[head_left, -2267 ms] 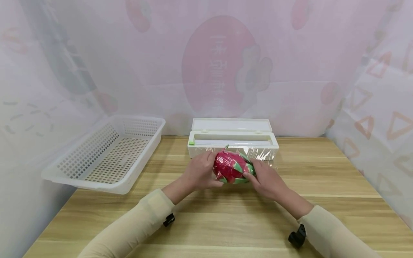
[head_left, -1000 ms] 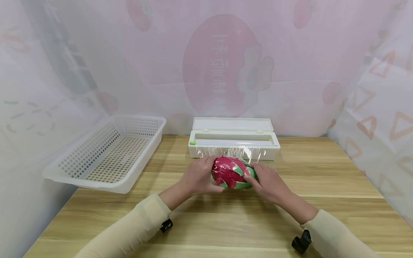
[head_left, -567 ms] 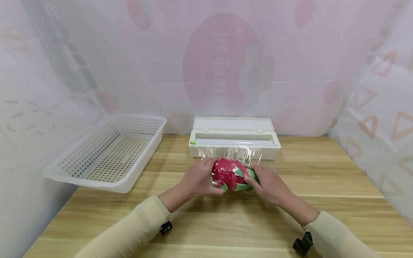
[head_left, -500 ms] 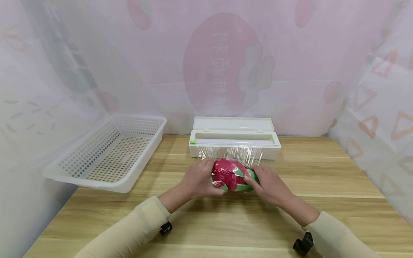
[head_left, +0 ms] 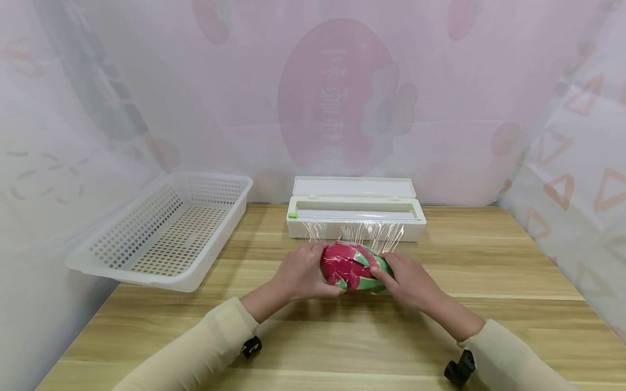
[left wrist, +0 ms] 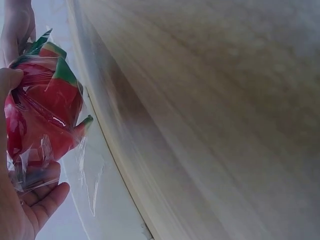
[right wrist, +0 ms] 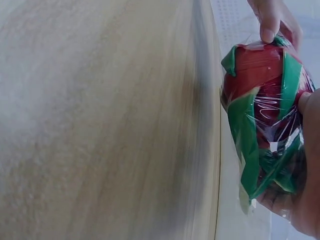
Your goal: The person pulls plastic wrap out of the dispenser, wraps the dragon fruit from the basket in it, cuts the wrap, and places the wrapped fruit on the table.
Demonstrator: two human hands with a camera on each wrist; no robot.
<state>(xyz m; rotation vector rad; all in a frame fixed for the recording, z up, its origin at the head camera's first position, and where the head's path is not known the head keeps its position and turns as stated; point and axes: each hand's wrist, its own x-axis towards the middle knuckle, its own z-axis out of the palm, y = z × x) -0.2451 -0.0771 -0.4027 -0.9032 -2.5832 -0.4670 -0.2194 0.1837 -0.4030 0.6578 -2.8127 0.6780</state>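
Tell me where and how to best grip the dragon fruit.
Probably by its two ends, one hand coming from each side: the oblong dragon fruit lies lengthwise left to right, and the left hand and right hand hold it that way. I'd avoid the far side, where clear film stretches to the open white box.

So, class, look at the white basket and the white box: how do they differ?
The basket has rows of holes in its walls and floor, while the box has solid-looking walls. The basket looks larger than the box. The box has a raised lid, but the basket shows none. Film stretches from the box toward the fruit; none runs from the basket. Both are white and open-topped.
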